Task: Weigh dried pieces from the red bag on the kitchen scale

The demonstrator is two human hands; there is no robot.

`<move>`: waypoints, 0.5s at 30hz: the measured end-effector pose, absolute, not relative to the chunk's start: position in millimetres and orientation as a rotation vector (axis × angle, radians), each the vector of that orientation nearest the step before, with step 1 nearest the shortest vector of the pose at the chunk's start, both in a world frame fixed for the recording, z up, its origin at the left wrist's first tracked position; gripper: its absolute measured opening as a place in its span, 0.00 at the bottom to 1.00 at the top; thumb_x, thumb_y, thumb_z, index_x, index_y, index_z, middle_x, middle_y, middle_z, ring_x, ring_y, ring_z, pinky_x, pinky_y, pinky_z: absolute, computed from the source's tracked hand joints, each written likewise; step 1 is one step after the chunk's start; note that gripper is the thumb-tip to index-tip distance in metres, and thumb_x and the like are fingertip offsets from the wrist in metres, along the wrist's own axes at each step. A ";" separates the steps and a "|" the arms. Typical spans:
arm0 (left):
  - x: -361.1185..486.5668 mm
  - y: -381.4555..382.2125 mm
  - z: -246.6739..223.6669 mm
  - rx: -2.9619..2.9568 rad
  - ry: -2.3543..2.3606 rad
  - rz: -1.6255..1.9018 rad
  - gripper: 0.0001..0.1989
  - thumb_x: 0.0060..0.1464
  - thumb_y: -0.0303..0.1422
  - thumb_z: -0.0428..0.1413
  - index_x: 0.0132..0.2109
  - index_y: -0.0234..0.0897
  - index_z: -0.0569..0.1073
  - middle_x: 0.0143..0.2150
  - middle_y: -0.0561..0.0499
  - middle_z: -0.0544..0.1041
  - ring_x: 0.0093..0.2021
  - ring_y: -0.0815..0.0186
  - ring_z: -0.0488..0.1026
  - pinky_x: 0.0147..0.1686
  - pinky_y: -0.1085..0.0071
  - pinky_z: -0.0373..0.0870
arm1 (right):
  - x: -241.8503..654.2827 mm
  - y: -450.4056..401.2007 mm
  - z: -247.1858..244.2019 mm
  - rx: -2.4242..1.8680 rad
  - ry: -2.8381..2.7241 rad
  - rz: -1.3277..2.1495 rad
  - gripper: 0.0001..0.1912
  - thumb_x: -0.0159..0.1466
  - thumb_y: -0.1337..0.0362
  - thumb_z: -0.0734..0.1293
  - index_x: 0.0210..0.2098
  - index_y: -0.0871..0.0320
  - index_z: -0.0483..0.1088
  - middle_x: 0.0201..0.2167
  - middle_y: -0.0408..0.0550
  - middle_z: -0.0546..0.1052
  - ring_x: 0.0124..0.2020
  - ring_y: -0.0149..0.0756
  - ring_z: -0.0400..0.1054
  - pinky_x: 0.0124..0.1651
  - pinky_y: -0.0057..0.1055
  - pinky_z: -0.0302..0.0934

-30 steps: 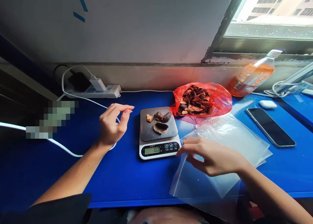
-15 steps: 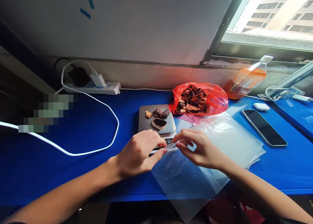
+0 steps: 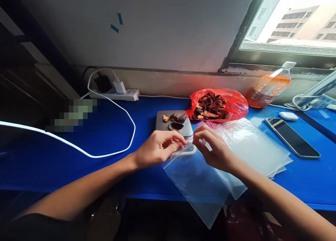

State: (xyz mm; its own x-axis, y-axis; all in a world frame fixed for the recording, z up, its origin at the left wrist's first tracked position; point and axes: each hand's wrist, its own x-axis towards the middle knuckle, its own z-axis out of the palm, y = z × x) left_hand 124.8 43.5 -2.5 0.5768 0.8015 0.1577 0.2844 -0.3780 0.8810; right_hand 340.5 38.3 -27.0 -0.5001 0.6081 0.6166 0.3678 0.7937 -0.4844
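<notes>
My left hand (image 3: 159, 147) pinches the top edge of a clear plastic bag (image 3: 201, 181), its fingers closed. Close by on the right, my right hand (image 3: 216, 148) also has its fingertips together at that edge. The bag hangs flat and slanted below both hands, past the table's front edge. Behind my hands stands a small digital scale (image 3: 160, 127), its lower front partly covered by hands and bag. On its plate lie dark curved dried pieces (image 3: 176, 126) and a small tan piece (image 3: 165, 118).
A red plastic bag (image 3: 236, 104) of dried brown pieces stands behind a stack of clear bags (image 3: 254, 150). To the right are a phone (image 3: 292, 137), a white case (image 3: 288, 116) and an orange drink bottle (image 3: 270, 85). A white cable (image 3: 112, 155) and power strip (image 3: 131, 94) are left.
The view has shifted, so the table's things appear further right. Both hands have risen slightly with the clear bag, whose lower corner now shows higher. The grip looks unchanged.
</notes>
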 end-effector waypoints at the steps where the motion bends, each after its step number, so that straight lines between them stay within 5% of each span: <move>1: 124.9 43.1 -0.7 1.854 0.860 0.709 0.08 0.57 0.35 0.54 0.40 0.36 0.74 0.30 0.51 0.77 0.25 0.71 0.70 0.25 0.74 0.66 | 339.8 39.2 -26.6 -0.698 -2.130 0.369 0.05 0.67 0.70 0.56 0.37 0.56 0.61 0.33 0.47 0.66 0.33 0.31 0.62 0.35 0.29 0.60; 10: 126.3 37.3 2.3 1.786 0.796 0.583 0.06 0.52 0.31 0.56 0.36 0.37 0.65 0.26 0.57 0.69 0.26 0.73 0.65 0.27 0.75 0.62 | 330.7 24.8 -28.6 -0.714 -2.299 0.063 0.06 0.63 0.66 0.65 0.40 0.57 0.65 0.45 0.53 0.66 0.47 0.40 0.61 0.47 0.41 0.63; 15: 126.5 31.7 1.3 1.713 0.761 0.532 0.09 0.49 0.28 0.55 0.34 0.38 0.61 0.25 0.58 0.66 0.26 0.73 0.64 0.27 0.75 0.61 | 322.2 12.1 -23.4 -0.632 -2.370 -0.063 0.06 0.64 0.73 0.61 0.37 0.58 0.66 0.39 0.52 0.70 0.43 0.38 0.62 0.43 0.37 0.62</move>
